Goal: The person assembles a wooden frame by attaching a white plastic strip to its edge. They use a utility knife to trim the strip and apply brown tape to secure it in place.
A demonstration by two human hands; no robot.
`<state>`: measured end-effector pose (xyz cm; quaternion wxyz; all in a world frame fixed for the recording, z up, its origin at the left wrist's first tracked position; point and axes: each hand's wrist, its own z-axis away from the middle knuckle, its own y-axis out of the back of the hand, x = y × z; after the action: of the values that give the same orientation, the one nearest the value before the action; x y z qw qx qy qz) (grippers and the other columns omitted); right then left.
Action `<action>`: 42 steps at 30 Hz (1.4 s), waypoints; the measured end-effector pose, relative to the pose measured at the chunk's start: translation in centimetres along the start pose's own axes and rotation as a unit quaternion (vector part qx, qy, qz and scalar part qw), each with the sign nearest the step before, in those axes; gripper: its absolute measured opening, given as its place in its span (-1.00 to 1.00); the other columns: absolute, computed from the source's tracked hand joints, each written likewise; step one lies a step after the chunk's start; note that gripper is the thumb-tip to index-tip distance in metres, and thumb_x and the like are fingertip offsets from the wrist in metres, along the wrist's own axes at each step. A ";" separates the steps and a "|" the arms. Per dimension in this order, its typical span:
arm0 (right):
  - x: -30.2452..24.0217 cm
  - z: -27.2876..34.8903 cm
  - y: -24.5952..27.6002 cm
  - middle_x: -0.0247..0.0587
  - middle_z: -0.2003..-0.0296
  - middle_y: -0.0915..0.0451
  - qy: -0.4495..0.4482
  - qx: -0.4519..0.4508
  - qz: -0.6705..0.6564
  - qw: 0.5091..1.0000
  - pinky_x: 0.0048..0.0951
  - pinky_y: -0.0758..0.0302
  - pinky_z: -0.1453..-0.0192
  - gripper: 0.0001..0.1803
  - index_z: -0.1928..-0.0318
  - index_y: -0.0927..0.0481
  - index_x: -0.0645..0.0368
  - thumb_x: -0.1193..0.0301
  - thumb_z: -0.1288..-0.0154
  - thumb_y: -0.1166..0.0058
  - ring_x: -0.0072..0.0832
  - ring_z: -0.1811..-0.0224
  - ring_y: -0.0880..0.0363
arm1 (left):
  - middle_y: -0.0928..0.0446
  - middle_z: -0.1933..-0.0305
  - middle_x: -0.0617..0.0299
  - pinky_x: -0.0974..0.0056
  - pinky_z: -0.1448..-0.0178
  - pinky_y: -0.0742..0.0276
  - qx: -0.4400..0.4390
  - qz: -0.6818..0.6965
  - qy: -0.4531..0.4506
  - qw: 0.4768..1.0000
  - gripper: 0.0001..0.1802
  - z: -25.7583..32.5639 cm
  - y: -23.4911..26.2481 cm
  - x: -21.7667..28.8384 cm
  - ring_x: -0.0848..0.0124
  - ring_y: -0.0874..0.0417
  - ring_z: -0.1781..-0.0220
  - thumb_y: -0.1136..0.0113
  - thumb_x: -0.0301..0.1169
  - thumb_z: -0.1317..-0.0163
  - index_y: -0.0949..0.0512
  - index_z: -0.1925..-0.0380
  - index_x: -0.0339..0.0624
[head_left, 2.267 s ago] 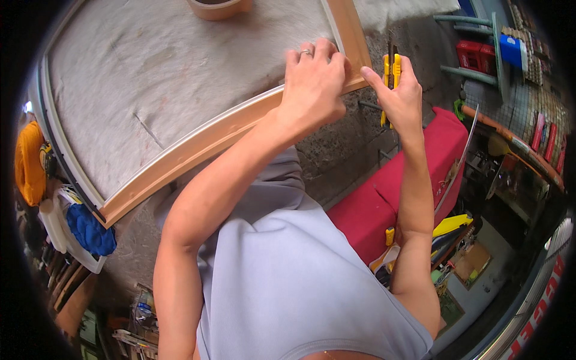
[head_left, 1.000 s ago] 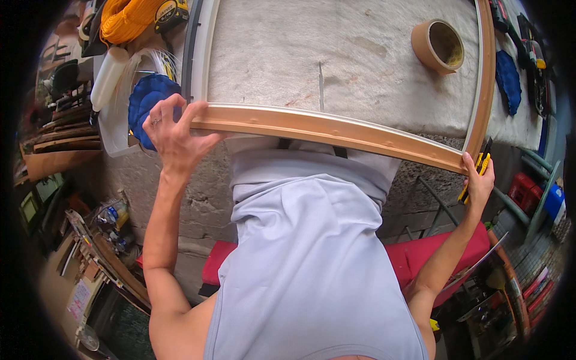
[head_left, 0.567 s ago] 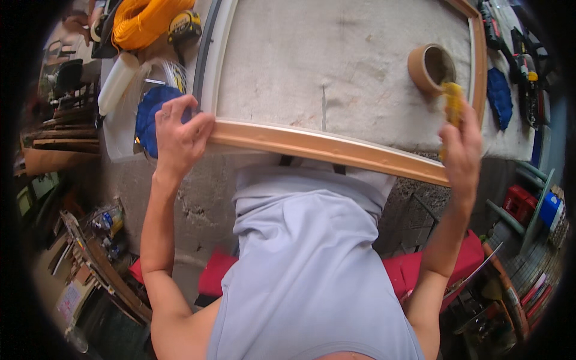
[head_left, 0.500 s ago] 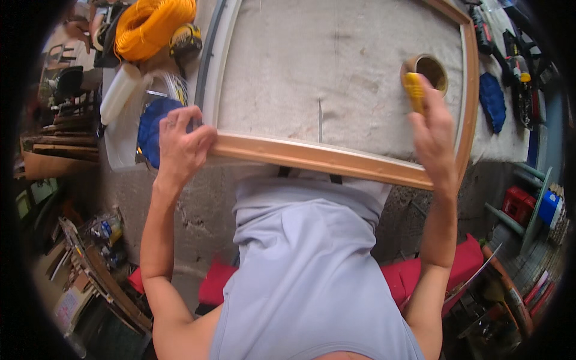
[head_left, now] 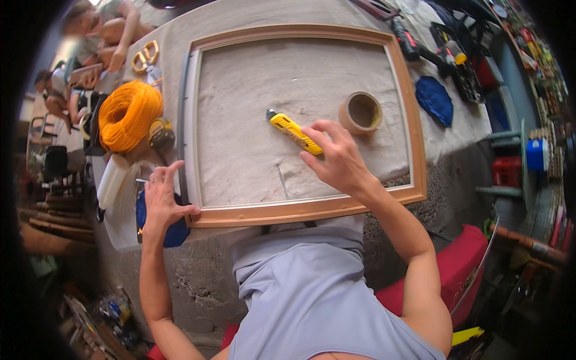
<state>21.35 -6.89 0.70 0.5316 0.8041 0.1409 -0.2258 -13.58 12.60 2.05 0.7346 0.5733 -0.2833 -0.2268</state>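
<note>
A wooden frame point(head_left: 288, 213) with a pale inner edge lies on the cloth-covered table before me. My left hand point(head_left: 162, 195) rests at its near left corner, fingers spread and thumb touching the wood. Inside the frame, a yellow utility knife point(head_left: 295, 133) lies on the cloth, its dark tip toward the far left. My right hand point(head_left: 341, 157) hovers at the knife's near end with thumb and fingers apart, open around it. A roll of brown tape point(head_left: 360, 114) stands just beyond that hand. Along the frame's left side runs a dark grey strip point(head_left: 183, 129).
Left of the frame are a coil of orange cord point(head_left: 130, 114), a tape measure point(head_left: 161, 133), scissors point(head_left: 146, 58) and a white roll point(head_left: 112, 182). A blue cloth pad point(head_left: 434, 101) and tools point(head_left: 459, 57) lie at right. Another person point(head_left: 120, 36) sits far left.
My right hand has moved left and laid the knife down on the cloth, its fingers loosening. The view has shifted so the whole frame shows. My left hand has spread its fingers at the corner.
</note>
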 end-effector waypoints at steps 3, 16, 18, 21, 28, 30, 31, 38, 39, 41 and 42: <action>1.9 4.6 5.3 0.01 0.06 -0.55 -0.084 0.098 0.043 0.991 -0.12 -0.47 -0.12 -0.57 -0.03 -0.59 0.22 0.29 -0.19 -0.28 -0.12 0.00 -0.54 | -0.40 0.01 0.13 0.03 -0.17 -0.32 0.010 -0.036 0.027 0.999 0.55 -1.0 0.8 0.6 0.09 -0.44 -0.11 -0.65 0.08 0.91 -0.19 -0.39 0.08; 11.7 16.8 10.7 0.32 0.48 -0.55 -0.485 0.105 0.107 0.862 0.03 -0.44 0.23 -0.26 0.44 -0.53 0.40 -0.17 -0.40 0.08 0.15 0.34 -0.61 | -0.56 0.48 -0.32 -0.01 0.25 -0.53 0.127 0.111 0.095 0.981 -0.42 -5.9 -3.4 0.5 -0.18 -0.66 0.33 -0.36 -0.03 -0.08 -0.51 0.30 -0.44; 12.1 16.4 11.4 0.29 0.51 -0.54 -0.477 0.120 0.100 0.865 -0.01 -0.45 0.27 -0.25 0.46 -0.53 0.40 -0.17 -0.41 0.08 0.10 0.39 -0.61 | -0.57 0.48 -0.30 -0.01 0.25 -0.53 0.146 0.102 0.098 0.979 -0.43 -5.3 -2.7 1.6 -0.16 -0.67 0.32 -0.37 -0.03 -0.07 -0.52 0.34 -0.43; 14.6 14.8 13.7 0.21 0.58 -0.50 -0.412 0.130 0.113 0.895 -0.10 -0.44 0.33 -0.26 0.47 -0.52 0.39 -0.16 -0.40 0.06 -0.12 0.48 -0.56 | -0.57 0.52 -0.19 0.05 0.28 -0.53 0.189 0.132 0.115 0.966 -0.49 -4.1 -2.5 3.6 -0.08 -0.67 0.39 -0.40 -0.07 -0.05 -0.53 0.39 -0.39; 21.9 7.9 21.4 -0.02 0.66 -0.32 -0.292 0.142 0.108 0.940 -0.23 -0.35 0.43 -0.32 0.47 -0.52 0.37 -0.11 -0.38 -0.04 -0.52 0.53 -0.25 | -0.57 0.42 0.21 0.29 0.22 -0.47 0.185 0.480 0.261 0.817 -0.53 -1.7 -6.6 7.6 0.41 -0.52 0.37 -0.27 -0.02 -0.28 -0.53 0.33 -0.29; 22.2 4.5 23.8 -0.11 0.68 -0.28 -0.244 0.121 0.127 0.954 -0.26 -0.32 0.45 -0.33 0.49 -0.53 0.36 -0.11 -0.38 -0.05 -0.57 0.51 -0.22 | -0.57 0.35 0.25 0.33 0.17 -0.45 0.201 0.571 0.297 0.739 -0.48 -1.8 -8.2 8.7 0.42 -0.52 0.31 -0.21 0.07 -0.31 -0.53 0.31 -0.27; 21.8 2.8 25.6 -0.12 0.68 -0.28 -0.216 0.126 0.152 0.956 -0.26 -0.30 0.46 -0.34 0.50 -0.53 0.35 -0.09 -0.39 -0.05 -0.58 0.52 -0.22 | -0.52 0.32 0.30 0.38 0.14 -0.40 0.190 0.609 0.288 0.714 -0.41 -1.8 -7.1 10.3 0.47 -0.48 0.28 -0.13 0.14 -0.34 -0.53 0.25 -0.29; 13.6 -3.6 42.5 -0.22 0.10 -0.64 -0.065 0.390 0.132 0.909 -0.48 -0.42 -0.10 -0.51 -0.11 -0.57 0.25 0.07 -0.48 -0.01 -0.53 0.03 -0.57 | -0.41 0.47 0.33 0.38 0.41 -0.37 0.164 0.749 0.259 0.588 -0.47 -1.9 -5.0 18.2 0.51 -0.39 0.51 -0.03 0.14 -0.40 -0.44 0.38 -0.14; 11.4 -2.8 41.7 -0.23 -0.01 -0.62 -0.081 0.511 0.067 0.853 -0.44 -0.41 -0.13 -0.51 -0.17 -0.51 0.20 0.07 -0.48 0.00 -0.51 -0.02 -0.56 | -0.41 0.48 0.32 0.38 0.40 -0.41 0.177 0.761 0.255 0.570 -0.47 -1.9 -4.2 19.7 0.50 -0.42 0.51 -0.02 0.14 -0.40 -0.43 0.37 -0.15; 7.9 -0.7 33.2 -0.08 -0.20 -0.45 -0.182 0.547 -0.163 0.800 -0.20 -0.24 -0.35 -0.17 -0.40 -0.14 0.22 -0.22 -0.46 0.29 -0.31 -0.22 -0.42 | -0.43 0.55 0.26 0.35 0.49 -0.44 0.222 0.781 0.244 0.530 -0.40 -2.5 -4.5 22.0 0.47 -0.46 0.59 0.08 0.16 -0.43 -0.46 0.40 -0.21; 9.0 0.3 28.4 0.01 -0.27 -0.38 -0.229 0.515 -0.292 0.773 -0.07 -0.13 -0.45 -0.05 -0.45 -0.03 0.24 -0.33 -0.42 0.42 -0.25 -0.28 -0.35 | -0.44 0.52 0.23 0.34 0.44 -0.46 0.243 0.792 0.257 0.497 -0.42 -2.7 -5.7 22.1 0.45 -0.48 0.55 0.05 0.16 -0.42 -0.45 0.38 -0.21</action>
<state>42.30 -18.48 18.43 -0.0369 0.8022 0.1057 -0.5864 4.49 -1.44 -0.54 0.4783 0.2974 -0.4617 0.6853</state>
